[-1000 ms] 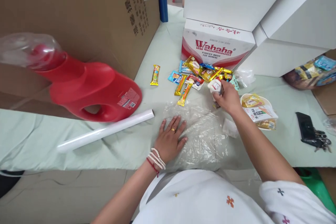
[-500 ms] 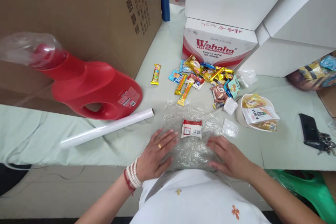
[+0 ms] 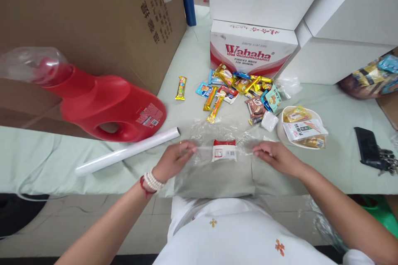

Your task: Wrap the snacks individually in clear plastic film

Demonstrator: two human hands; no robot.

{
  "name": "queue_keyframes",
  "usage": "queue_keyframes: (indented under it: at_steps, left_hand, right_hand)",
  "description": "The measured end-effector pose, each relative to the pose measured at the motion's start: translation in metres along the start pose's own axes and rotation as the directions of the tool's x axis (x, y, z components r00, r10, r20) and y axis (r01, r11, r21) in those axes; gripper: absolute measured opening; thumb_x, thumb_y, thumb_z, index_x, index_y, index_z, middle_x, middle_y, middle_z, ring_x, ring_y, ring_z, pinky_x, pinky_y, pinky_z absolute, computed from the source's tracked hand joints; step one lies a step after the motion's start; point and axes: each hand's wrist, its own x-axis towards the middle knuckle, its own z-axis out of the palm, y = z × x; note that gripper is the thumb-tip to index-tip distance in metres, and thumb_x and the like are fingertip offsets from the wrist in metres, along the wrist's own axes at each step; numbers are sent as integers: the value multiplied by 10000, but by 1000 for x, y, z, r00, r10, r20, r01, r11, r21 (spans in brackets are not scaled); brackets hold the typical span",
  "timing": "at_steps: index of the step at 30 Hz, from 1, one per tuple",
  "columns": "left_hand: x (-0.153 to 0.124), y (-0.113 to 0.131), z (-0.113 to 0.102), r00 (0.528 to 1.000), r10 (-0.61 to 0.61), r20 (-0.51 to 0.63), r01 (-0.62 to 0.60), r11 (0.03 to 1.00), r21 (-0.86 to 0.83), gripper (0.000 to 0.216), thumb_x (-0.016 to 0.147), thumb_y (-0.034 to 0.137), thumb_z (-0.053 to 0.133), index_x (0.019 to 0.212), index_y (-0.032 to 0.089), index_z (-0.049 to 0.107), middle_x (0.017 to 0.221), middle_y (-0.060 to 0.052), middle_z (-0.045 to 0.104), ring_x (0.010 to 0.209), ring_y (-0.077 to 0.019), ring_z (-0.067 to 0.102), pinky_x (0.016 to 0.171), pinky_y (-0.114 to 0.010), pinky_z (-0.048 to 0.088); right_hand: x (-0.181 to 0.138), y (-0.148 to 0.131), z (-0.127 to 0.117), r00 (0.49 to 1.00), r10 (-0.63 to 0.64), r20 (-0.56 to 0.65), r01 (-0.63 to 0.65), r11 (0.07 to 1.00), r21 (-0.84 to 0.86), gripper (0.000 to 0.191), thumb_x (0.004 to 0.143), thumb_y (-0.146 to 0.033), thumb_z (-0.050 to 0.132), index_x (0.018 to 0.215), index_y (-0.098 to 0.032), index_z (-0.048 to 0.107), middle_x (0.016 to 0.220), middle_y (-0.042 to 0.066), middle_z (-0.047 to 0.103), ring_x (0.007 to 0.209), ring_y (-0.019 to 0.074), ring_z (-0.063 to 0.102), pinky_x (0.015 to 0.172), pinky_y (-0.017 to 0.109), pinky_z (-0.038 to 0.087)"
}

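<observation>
A small red-and-white snack packet (image 3: 224, 154) lies on a sheet of clear plastic film (image 3: 205, 130) spread over the cloth. My left hand (image 3: 175, 158) pinches the film's edge to the left of the packet. On the other side, my right hand (image 3: 276, 155) pinches the same edge, which stretches as a taut line across the packet. Behind the film is a heap of wrapped snacks (image 3: 242, 87). A white roll (image 3: 130, 151) rests left of my left hand.
At left stands a red jug (image 3: 115, 107) before a big cardboard box (image 3: 93, 16). A Wahaha carton (image 3: 251, 51) is at the back. To the right are a white tub (image 3: 281, 132) of packets, a black case (image 3: 367, 145) and keys (image 3: 387, 159).
My hands have gone from lying flat on the film to pinching its near edge. They have lifted that edge away from me, up to the packet, baring the cloth in front.
</observation>
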Motion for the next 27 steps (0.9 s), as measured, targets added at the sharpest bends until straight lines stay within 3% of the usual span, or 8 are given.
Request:
queue_keyframes:
  at_steps: [4, 7, 10, 12, 16, 18, 22, 27]
  left_hand:
    - [42, 4, 7, 954, -54, -296, 154, 931, 330, 291, 880, 321, 619, 1098, 139, 683, 1076, -152, 704, 1027, -321, 634, 916, -447, 514]
    - [43, 18, 7, 875, 61, -479, 208, 848, 488, 355, 891, 225, 591, 1213, 93, 663, 1161, -207, 661, 1101, -356, 586, 940, -479, 479]
    - [20, 45, 7, 704, 276, -654, 180, 821, 541, 268, 921, 148, 539, 1140, 137, 695, 1114, -177, 667, 1038, -309, 592, 898, -440, 455]
    - [4, 63, 14, 626, 429, -652, 74, 799, 596, 286, 904, 80, 531, 1110, 184, 700, 1074, -130, 697, 989, -265, 600, 893, -412, 429]
    - [-7, 72, 48, 771, 615, -164, -354, 628, 693, 434, 890, 35, 530, 1215, 269, 696, 1133, -51, 761, 1061, -220, 621, 882, -381, 382]
    - [-3, 62, 65, 843, 537, -36, -382, 644, 662, 419, 917, 60, 531, 1245, 260, 699, 1198, -42, 764, 1073, -222, 627, 848, -384, 372]
    - [4, 40, 81, 926, 376, -5, -297, 739, 604, 408, 965, 118, 524, 1331, 237, 660, 1332, -46, 724, 1012, -228, 627, 785, -397, 362]
    - [8, 33, 81, 963, 268, -18, -232, 864, 447, 334, 939, 124, 556, 1180, 271, 734, 1257, -53, 754, 1008, -241, 619, 813, -405, 387]
  right_hand:
    - [40, 3, -15, 982, 187, -29, -181, 885, -430, 219, 993, -191, 524, 1131, -148, 688, 1034, 140, 727, 963, 267, 676, 825, 344, 499]
    - [65, -5, -21, 978, 186, -93, -202, 739, -642, 281, 965, -223, 583, 1218, -131, 664, 1153, 193, 686, 1124, 341, 604, 856, 382, 488]
    - [92, -16, -17, 989, 85, -123, -145, 755, -640, 330, 1011, -304, 534, 1288, -151, 627, 1270, 180, 648, 1220, 335, 530, 947, 398, 464]
    - [114, -20, -8, 993, 70, -98, -114, 796, -595, 411, 1012, -344, 542, 1372, -149, 572, 1334, 177, 623, 1231, 326, 516, 980, 406, 451]
    - [151, -20, 12, 976, 211, -60, -213, 843, -493, 505, 930, -327, 675, 1372, -105, 575, 1298, 213, 641, 1227, 340, 515, 970, 408, 439]
    - [158, -20, 13, 964, 264, -31, -249, 856, -452, 367, 920, -251, 666, 1259, -111, 661, 1137, 178, 711, 1119, 299, 582, 907, 355, 450]
    - [141, -25, 2, 987, 156, 48, -128, 920, -371, 271, 990, -192, 531, 1161, -176, 741, 926, 57, 730, 854, 179, 626, 787, 258, 445]
    - [87, -29, 16, 931, -296, 213, 362, 817, -448, 416, 983, -137, 514, 1349, -232, 689, 959, 97, 674, 918, 219, 549, 789, 288, 451]
